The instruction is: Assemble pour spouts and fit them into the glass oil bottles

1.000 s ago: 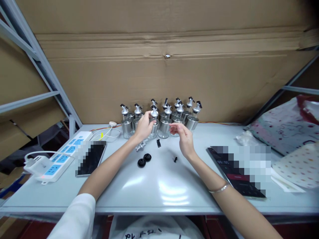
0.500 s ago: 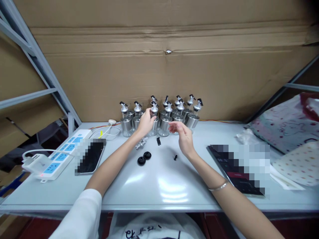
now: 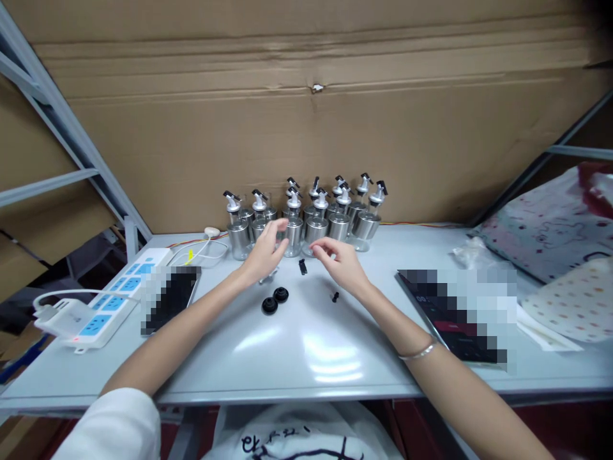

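Note:
My left hand (image 3: 268, 254) hovers above the table in front of the bottles, open, with thumb and fingers apart and nothing between them. Just below it, small silvery spout pieces (image 3: 269, 276) are partly hidden. My right hand (image 3: 339, 263) is bent inward in front of the row, its fingers loosely curled and nothing visible in them. Between the hands lies a small black lever piece (image 3: 302, 267). Two round black stoppers (image 3: 275, 300) rest nearer to me, and a tiny black plug (image 3: 334, 297) lies under my right hand. Several glass bottles with steel sleeves and pourer tops (image 3: 317, 223) stand behind.
On the left are a white power strip (image 3: 117, 291), a cable and a phone (image 3: 172, 300). A tablet with a dark screen (image 3: 450, 319) lies on the right, near a clear plastic bag (image 3: 479, 254) and patterned bags (image 3: 546, 223). Cardboard (image 3: 306, 140) walls the back.
My left hand has left the bottle with the pourer top and come back toward me and left. My right hand has shifted slightly left, its fingers curling. The view has tilted a little.

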Available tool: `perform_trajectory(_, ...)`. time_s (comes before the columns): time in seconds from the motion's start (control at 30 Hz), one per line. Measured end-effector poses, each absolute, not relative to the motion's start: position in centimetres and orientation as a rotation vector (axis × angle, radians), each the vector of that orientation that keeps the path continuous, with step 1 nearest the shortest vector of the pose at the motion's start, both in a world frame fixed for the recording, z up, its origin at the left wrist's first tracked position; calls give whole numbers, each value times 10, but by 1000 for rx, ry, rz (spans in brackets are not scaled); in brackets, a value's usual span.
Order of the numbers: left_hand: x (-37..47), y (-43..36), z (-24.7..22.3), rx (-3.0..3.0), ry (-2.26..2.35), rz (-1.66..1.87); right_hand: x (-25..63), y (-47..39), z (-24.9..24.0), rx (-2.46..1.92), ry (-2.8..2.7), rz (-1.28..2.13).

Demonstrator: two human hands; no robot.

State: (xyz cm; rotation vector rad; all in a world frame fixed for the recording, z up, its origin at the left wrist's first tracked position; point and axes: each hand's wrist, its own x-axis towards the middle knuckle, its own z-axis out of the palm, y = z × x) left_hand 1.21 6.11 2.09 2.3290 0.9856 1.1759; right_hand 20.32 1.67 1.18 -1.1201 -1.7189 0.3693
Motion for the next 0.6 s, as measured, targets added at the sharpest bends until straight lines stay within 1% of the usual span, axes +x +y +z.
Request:
perform_trajectory(0.1, -8, 31, 7, 2466, 1079, 937, 202, 19, 6, -1149, -1890, 326)
perform_trajectory(0.27, -23, 15, -12, 2504, 1308, 930, 201, 19, 1, -1170, -1971, 271)
perform_trajectory(0.4, -26, 23, -16, 2443, 1549, 798, 202, 18, 2, -1182, -1980, 245)
perform_trajectory(0.6, -31, 29, -17, 2490, 1462, 678, 199, 14, 4, -1145, -1976, 326)
